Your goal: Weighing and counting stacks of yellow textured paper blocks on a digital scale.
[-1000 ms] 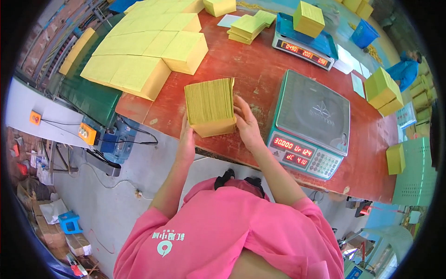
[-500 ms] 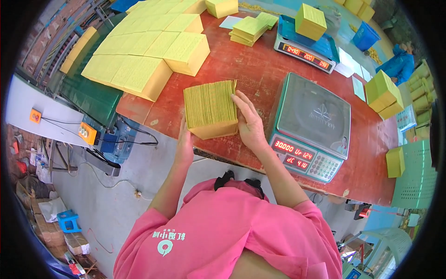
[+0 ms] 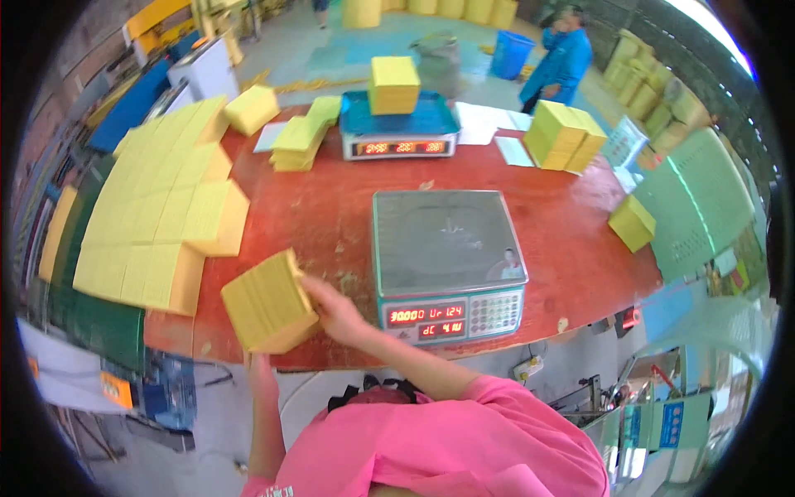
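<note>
A thick block of yellow paper sheets (image 3: pixel 267 305) is between my two hands at the near left part of the red table. It is tilted, with its layered sheet edges showing. My right hand (image 3: pixel 333 313) presses on its right side, the fingers at the upper right edge. My left hand (image 3: pixel 260 374) is under its near lower edge, and the block hides most of those fingers. To the right of my right hand is a green-framed digital scale (image 3: pixel 447 244) with a bare grey plate and lit red digits.
Rows of yellow paper blocks (image 3: pixel 170 224) fill the table's left side. Farther back, a second scale (image 3: pixel 397 147) bears a yellow block (image 3: pixel 394 87). More paper stacks (image 3: pixel 559 137) and a small block (image 3: pixel 632 224) stand right. A person in blue (image 3: pixel 559 58) is beyond the table, near a blue bin (image 3: pixel 511 55).
My hands and the paper block have shifted left, and the block has tilted. The view has swung up and to the right, showing more of the room beyond the table.
</note>
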### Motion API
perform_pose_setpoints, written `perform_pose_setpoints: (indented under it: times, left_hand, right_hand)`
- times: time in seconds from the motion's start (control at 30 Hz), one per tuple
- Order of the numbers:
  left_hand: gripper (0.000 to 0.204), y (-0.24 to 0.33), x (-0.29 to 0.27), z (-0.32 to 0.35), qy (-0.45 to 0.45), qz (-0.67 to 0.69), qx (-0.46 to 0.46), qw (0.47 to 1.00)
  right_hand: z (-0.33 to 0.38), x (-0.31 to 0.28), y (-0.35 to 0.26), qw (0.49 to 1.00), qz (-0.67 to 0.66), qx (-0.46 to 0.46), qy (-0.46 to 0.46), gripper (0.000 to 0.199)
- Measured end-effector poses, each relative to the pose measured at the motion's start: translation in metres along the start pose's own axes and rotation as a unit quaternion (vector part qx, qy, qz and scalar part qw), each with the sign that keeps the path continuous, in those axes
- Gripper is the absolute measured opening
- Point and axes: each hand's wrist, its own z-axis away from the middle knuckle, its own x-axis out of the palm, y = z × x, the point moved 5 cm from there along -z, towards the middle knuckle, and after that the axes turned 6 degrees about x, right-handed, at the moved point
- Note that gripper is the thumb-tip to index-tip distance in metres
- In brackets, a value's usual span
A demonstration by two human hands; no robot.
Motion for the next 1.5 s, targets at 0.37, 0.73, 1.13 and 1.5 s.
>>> perform_pose_setpoints:
  times: [0.37,0.73,1.13,1.5]
  left_hand:
    - [0.051,0.106,0.020,-0.028,-0.024,0.187,-0.035,0.981]
    - [0.059,0.191,0.278,-0.060,-0.259,0.501,-0.274,0.779]
    - [0.055,0.169,0.367,-0.065,-0.306,0.317,-0.342,0.830]
    - [0.025,0.216,0.197,-0.028,-0.114,-0.062,-0.020,0.991]
  right_hand:
    - [0.021,-0.038,-0.128,0.982,0.184,-0.042,-0.020,0.064]
    - [0.033,-0.218,-0.203,0.863,0.430,-0.123,0.236,0.046]
    - [0.001,-0.291,-0.139,0.857,0.482,0.054,0.175,0.037]
    - [0.029,-0.312,-0.177,0.882,0.441,-0.049,0.158,0.031]
